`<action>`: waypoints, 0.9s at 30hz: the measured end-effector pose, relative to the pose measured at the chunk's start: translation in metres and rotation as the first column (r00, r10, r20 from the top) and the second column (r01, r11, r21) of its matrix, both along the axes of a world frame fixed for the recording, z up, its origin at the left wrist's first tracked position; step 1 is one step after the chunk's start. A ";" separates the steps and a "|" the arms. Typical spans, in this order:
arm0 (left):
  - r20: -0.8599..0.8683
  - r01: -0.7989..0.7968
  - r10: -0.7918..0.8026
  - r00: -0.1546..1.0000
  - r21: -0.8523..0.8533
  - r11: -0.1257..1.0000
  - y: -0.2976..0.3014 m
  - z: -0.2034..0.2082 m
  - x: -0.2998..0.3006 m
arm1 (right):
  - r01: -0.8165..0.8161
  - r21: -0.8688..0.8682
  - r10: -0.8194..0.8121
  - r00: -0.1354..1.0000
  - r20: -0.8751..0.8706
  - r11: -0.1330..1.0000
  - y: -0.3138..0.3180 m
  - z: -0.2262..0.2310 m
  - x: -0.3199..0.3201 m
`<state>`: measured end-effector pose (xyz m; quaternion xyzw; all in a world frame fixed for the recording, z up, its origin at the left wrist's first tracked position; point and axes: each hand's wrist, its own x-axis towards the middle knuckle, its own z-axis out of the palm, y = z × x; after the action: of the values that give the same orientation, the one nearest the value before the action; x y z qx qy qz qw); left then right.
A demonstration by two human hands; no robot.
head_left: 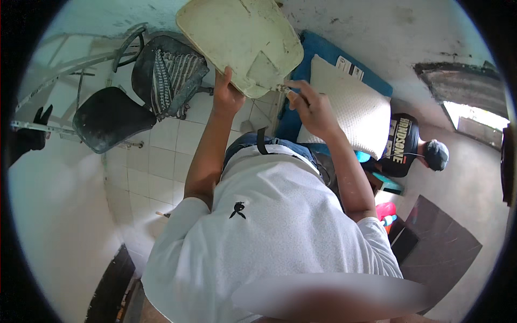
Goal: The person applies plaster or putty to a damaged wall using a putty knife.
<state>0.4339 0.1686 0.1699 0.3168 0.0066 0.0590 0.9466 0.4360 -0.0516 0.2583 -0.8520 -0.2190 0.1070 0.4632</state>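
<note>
Ok, L hand (228, 98) is clamped on the near edge of a pale yellow tray (231, 32), thumb up on its face; tray's up front, tilted, top edge cut off by the frame. R hand (316, 112) fingers are closed on the handle end of a small trowel (264, 67), index stretched out past it. Key relation: trowel blade lies up & slightly L of R fingers, over the tray's near R corner; tray's long axis runs approx upper L to lower R. R hand is nearer that corner, L hand sits further L on the same edge. Can't tell if blade touches the face, colors too close. White pillow (347, 105) just R of R hand, chair w/ striped cloth (171, 81) off L.
</note>
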 end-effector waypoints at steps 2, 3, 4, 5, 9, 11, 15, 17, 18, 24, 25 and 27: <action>-0.057 0.035 -0.044 0.997 -0.143 0.989 0.002 -0.004 0.002 | 0.005 0.012 -0.005 1.000 -0.013 1.000 0.000 0.004 -0.009; -0.057 0.040 -0.049 0.997 -0.136 0.990 0.001 -0.004 0.003 | -0.006 0.018 0.007 1.000 -0.020 1.000 0.000 0.007 -0.009; -0.027 0.082 -0.089 0.996 -0.180 0.980 0.001 -0.004 0.004 | -0.002 0.025 0.003 1.000 -0.019 1.000 -0.001 0.007 -0.009; 0.005 0.124 -0.126 0.992 -0.224 0.967 0.001 -0.004 0.006 | -0.007 0.029 0.009 0.997 -0.075 1.000 -0.002 0.007 -0.008; -0.034 0.090 -0.092 0.995 -0.062 0.994 -0.005 0.000 0.011 | 0.017 0.155 0.009 0.986 -0.164 0.988 -0.009 -0.010 -0.011; -0.113 0.092 -0.091 0.989 -0.001 0.996 -0.006 -0.001 0.011 | 0.048 0.185 0.007 0.958 -0.285 0.982 -0.012 -0.005 -0.012; -0.151 0.078 -0.066 0.986 0.075 0.994 -0.006 -0.007 0.012 | 0.169 0.280 0.027 0.812 -0.582 0.945 -0.017 -0.006 -0.013; -0.186 0.063 -0.047 0.981 0.078 0.995 -0.009 -0.008 0.011 | 0.230 0.333 0.044 0.763 -0.645 0.914 -0.025 -0.011 -0.012; -0.187 0.062 -0.045 0.981 0.083 0.995 -0.008 -0.010 0.011 | 0.289 0.375 0.066 0.709 -0.702 0.880 -0.028 -0.012 -0.011; -0.204 0.098 -0.078 0.976 0.087 0.991 -0.014 0.000 0.009 | 0.333 0.389 -0.037 0.799 -0.600 0.859 -0.035 -0.017 -0.009; -0.207 0.099 -0.082 0.975 0.074 0.992 -0.018 0.005 0.009 | 0.340 0.392 -0.041 0.797 -0.602 0.855 -0.032 -0.021 -0.009; -0.213 0.104 -0.088 0.973 0.066 0.992 -0.026 0.011 0.009 | 0.192 0.269 -0.110 0.950 -0.292 0.944 -0.025 -0.030 -0.013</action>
<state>0.4431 0.1430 0.1811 0.3575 0.0887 -0.0205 0.9295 0.4226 -0.0769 0.2285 -0.7651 -0.1001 0.1534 0.6173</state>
